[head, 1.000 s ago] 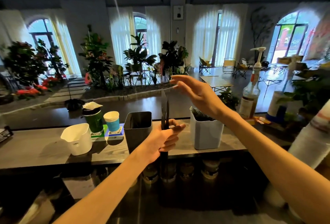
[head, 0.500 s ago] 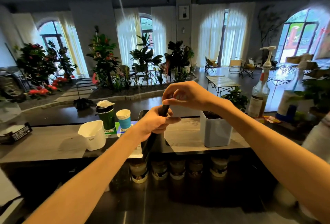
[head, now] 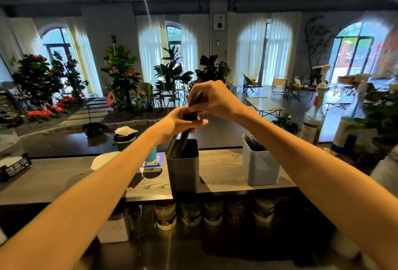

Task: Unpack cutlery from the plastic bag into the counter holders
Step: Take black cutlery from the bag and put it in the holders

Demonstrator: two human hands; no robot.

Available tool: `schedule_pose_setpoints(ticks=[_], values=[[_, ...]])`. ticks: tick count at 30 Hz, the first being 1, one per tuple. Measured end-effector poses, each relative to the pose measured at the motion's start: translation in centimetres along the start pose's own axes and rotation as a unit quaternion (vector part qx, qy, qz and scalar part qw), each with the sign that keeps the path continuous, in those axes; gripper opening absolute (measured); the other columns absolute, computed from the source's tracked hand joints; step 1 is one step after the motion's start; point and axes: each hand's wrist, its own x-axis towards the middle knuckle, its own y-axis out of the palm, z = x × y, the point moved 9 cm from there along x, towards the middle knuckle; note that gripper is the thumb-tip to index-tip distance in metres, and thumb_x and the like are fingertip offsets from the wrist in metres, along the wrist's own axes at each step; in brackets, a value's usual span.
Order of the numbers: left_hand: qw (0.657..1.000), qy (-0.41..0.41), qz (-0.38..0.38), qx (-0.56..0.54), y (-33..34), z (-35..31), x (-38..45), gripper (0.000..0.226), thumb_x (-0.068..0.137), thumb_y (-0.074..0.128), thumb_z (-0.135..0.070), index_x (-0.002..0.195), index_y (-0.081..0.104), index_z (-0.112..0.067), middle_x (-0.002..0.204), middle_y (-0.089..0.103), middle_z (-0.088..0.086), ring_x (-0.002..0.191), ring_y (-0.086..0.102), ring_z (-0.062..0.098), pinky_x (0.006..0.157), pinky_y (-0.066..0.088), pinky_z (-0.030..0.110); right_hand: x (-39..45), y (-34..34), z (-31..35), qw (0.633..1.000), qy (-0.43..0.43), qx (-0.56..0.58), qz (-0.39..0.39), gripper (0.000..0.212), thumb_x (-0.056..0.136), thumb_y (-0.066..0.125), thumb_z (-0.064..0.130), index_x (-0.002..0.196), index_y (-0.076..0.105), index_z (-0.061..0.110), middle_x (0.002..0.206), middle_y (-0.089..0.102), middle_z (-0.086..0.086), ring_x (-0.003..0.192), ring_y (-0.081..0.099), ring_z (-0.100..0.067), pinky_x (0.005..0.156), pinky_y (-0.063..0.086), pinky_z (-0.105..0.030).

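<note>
A bundle of black cutlery [head: 182, 140] stands tilted with its lower ends inside the dark grey holder [head: 183, 170] on the wooden counter. My left hand [head: 179, 122] grips the bundle around its middle, just above the holder. My right hand [head: 212, 98] curls over the bundle's top ends and pinches them. A pale blue-grey holder [head: 260, 166] to the right has dark cutlery tips sticking out of it. No plastic bag can be made out around the bundle.
Left of the dark holder are a blue cup [head: 150, 156], a green cup with a lid [head: 125, 138] and a white container [head: 103, 160]. Pump bottles [head: 313, 116] stand at the right. Jars [head: 190, 213] line the shelf under the counter [head: 221, 175].
My right hand came down from open in the air onto the top of the bundle. Both hands carried the bundle over the dark holder and lowered its ends into it.
</note>
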Motion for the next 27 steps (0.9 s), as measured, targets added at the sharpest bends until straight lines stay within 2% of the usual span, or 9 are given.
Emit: schedule_pose_setpoints(ticks=[3, 7, 9, 12, 17, 20, 23, 25, 27], values=[[1.000, 0.017, -0.014, -0.001, -2.1, 0.0, 0.7, 0.017, 0.087, 0.072, -0.003, 0.104, 0.071, -0.001, 0.096, 0.073, 0.015, 0.088, 0.071, 0.019, 0.087, 0.057, 0.026, 0.7, 0.8, -0.3, 0.998, -0.010, -0.051, -0.036, 0.016, 0.079, 0.083, 0.007, 0.093, 0.075, 0.009, 0.089, 0.077, -0.008, 0.080, 0.073, -0.017, 0.077, 0.060, -0.029], [0.991, -0.023, -0.088, 0.093, -3.8, 3.1, 1.0, 0.021, 0.090, 0.068, 0.000, 0.110, 0.071, -0.003, 0.103, 0.073, 0.019, 0.097, 0.070, 0.028, 0.077, 0.057, 0.020, 0.6, 4.6, -2.9, 0.995, 0.027, -0.097, -0.023, 0.015, 0.085, 0.077, 0.005, 0.099, 0.072, 0.007, 0.090, 0.076, -0.013, 0.081, 0.072, -0.027, 0.076, 0.060, -0.041], [0.987, -0.070, -0.104, 0.103, -3.8, 5.5, 0.9, 0.019, 0.089, 0.068, 0.003, 0.104, 0.072, -0.008, 0.101, 0.074, 0.017, 0.098, 0.071, 0.032, 0.084, 0.060, 0.031, 0.2, 7.3, -4.2, 0.994, 0.044, -0.102, 0.019, 0.019, 0.084, 0.077, 0.006, 0.101, 0.071, 0.007, 0.092, 0.075, -0.015, 0.083, 0.071, -0.030, 0.076, 0.059, -0.044], [0.975, -0.120, -0.067, 0.174, -3.5, 8.4, 0.3, 0.021, 0.083, 0.076, 0.002, 0.090, 0.073, -0.018, 0.093, 0.076, 0.007, 0.096, 0.072, 0.024, 0.096, 0.055, 0.044, -0.8, 10.4, -5.1, 0.988, 0.055, -0.109, 0.091, 0.037, 0.083, 0.082, 0.016, 0.116, 0.066, 0.013, 0.107, 0.074, -0.013, 0.093, 0.071, -0.027, 0.082, 0.059, -0.043], [0.969, -0.104, -0.061, 0.218, -4.0, 8.1, -2.5, 0.025, 0.082, 0.078, 0.000, 0.105, 0.074, -0.011, 0.099, 0.076, 0.008, 0.094, 0.070, 0.017, 0.088, 0.056, 0.033, -3.2, 9.4, -5.3, 0.990, 0.084, -0.072, 0.092, 0.030, 0.086, 0.080, 0.020, 0.113, 0.068, 0.016, 0.108, 0.074, -0.007, 0.089, 0.072, -0.021, 0.083, 0.061, -0.044], [0.970, -0.059, -0.088, 0.218, -3.5, 6.8, -5.8, 0.026, 0.082, 0.078, -0.002, 0.106, 0.073, -0.008, 0.096, 0.075, 0.008, 0.091, 0.070, 0.016, 0.080, 0.055, 0.025, -7.2, 7.5, -4.0, 0.991, 0.123, -0.009, 0.052, 0.026, 0.090, 0.076, 0.020, 0.115, 0.069, 0.013, 0.105, 0.075, -0.004, 0.086, 0.071, -0.011, 0.082, 0.061, -0.031], [0.983, -0.023, -0.079, 0.167, -0.7, 7.0, -10.5, 0.022, 0.083, 0.079, -0.008, 0.104, 0.073, -0.010, 0.092, 0.075, 0.003, 0.085, 0.070, 0.009, 0.075, 0.053, 0.016, -13.7, 7.9, -3.2, 0.980, 0.184, 0.079, 0.016, 0.019, 0.092, 0.074, 0.022, 0.107, 0.070, 0.012, 0.093, 0.077, -0.001, 0.076, 0.073, -0.008, 0.072, 0.060, -0.022], [0.992, -0.052, -0.038, 0.107, 2.6, 9.2, -14.1, 0.021, 0.084, 0.079, -0.011, 0.104, 0.073, -0.009, 0.091, 0.075, 0.003, 0.083, 0.070, 0.008, 0.075, 0.055, 0.016, -19.5, 11.3, -3.5, 0.952, 0.254, 0.156, 0.070, 0.015, 0.094, 0.072, 0.022, 0.102, 0.071, 0.009, 0.087, 0.077, -0.003, 0.073, 0.075, -0.010, 0.068, 0.060, -0.022], [0.993, -0.100, 0.028, 0.063, 7.1, 12.7, -17.7, 0.018, 0.086, 0.077, -0.013, 0.103, 0.072, -0.007, 0.090, 0.076, 0.007, 0.083, 0.073, 0.015, 0.078, 0.059, 0.022, -26.4, 16.4, -3.0, 0.903, 0.322, 0.209, 0.195, 0.013, 0.096, 0.068, 0.017, 0.097, 0.073, 0.006, 0.083, 0.078, -0.004, 0.071, 0.075, -0.008, 0.069, 0.061, -0.022]])
